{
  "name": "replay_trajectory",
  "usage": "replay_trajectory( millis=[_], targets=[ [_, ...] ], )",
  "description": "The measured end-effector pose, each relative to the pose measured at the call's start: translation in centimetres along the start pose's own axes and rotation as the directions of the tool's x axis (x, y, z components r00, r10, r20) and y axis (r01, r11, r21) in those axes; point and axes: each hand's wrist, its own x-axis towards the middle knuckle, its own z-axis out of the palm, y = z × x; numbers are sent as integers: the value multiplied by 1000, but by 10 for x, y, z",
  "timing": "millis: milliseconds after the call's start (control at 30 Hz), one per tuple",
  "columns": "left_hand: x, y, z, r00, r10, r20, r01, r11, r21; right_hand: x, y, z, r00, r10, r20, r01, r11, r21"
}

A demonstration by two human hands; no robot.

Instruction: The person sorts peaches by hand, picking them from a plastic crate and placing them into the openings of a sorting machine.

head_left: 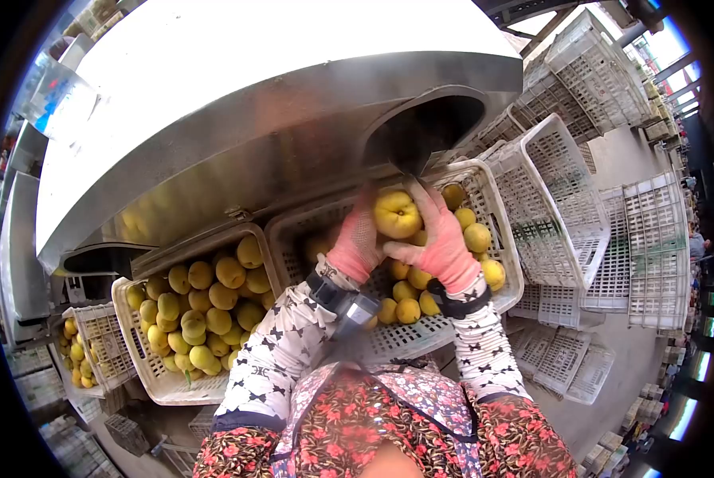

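A large yellow peach (398, 214), its stem hollow showing, is held between my two gloved hands. My left hand (356, 243), in a pink-and-white glove, curls against its left side, with the fingertips blurred. On the other side, my right hand (441, 243) has its fingers behind the peach and its thumb below. Both hands are over a white plastic crate (504, 231) in which several smaller yellow peaches (407, 311) lie, mostly in the right half. A metal chute opening (425, 127) sits just beyond my fingers.
To the left stands a fuller crate (130, 319) of yellow-green peaches (217, 322), with another fruit crate (110, 342) farther left. The metal machine (293, 151) curves across the front. Crates (568, 207) crowd the right side; more crates (560, 358) lie on the floor.
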Motion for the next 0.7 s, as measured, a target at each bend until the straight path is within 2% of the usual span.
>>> replay_trajectory(
  millis=[100, 133, 167, 233, 267, 300, 367, 400, 467, 500, 533, 567, 600, 667, 700],
  targets=[
    [-6, 2, 14, 996, 22, 82, -38, 978, 207, 0, 2, -10, 997, 24, 67, -24, 1000, -8],
    [-8, 5, 6, 988, 72, 138, -113, 942, 316, 2, -1, -9, 998, -14, -54, 12, 999, -47],
    [-10, 8, -1, 973, 123, 194, -194, 890, 413, 13, -7, -9, 989, 117, -95, -131, 979, -157],
    [2, 10, -70, 996, -27, -85, 44, 978, 205, 54, -19, -3, 916, 353, -193, -399, 852, -338],
    [4, 6, -118, 967, 193, -168, -109, 905, 412, 90, 5, 10, 923, 309, -228, -377, 843, -384],
    [1, -7, -170, 895, 397, -205, -201, 768, 608, 108, 29, 23, 926, 276, -257, -366, 824, -433],
    [-10, -9, -208, 740, 628, -242, -246, 587, 772, 109, 34, 21, 892, 53, -448, -257, 876, -408],
    [-23, -14, -218, 695, 649, -310, -233, 611, 756, 107, 38, 23, 844, -50, -534, -203, 892, -404],
    [-22, -32, -257, 611, 752, -249, -314, 519, 795, 59, 26, 30, 804, -174, -568, 62, 975, -212],
    [-12, -59, -316, 563, 817, -125, -378, 389, 840, 28, 51, 56, 896, -83, -435, 27, 991, -134],
    [-11, -66, -333, 554, 830, -65, -295, 269, 917, -2, 76, 81, 958, 10, -288, -32, 997, -72],
    [-9, -74, -352, 543, 840, -6, -206, 140, 969, -27, 94, 112, 989, 91, -113, -112, 975, -190],
    [-2, -68, -331, 572, 820, -27, 27, 14, 1000, -41, 109, 136, 981, 188, 53, -162, 934, -319],
    [11, -55, -288, 644, 751, -147, 391, -157, 907, -42, 131, 173, 923, 321, 211, -203, 875, -440],
    [15, -45, -260, 675, 696, -247, 515, -205, 832, -42, 144, 191, 879, 386, 280, -210, 840, -500]
  ],
)
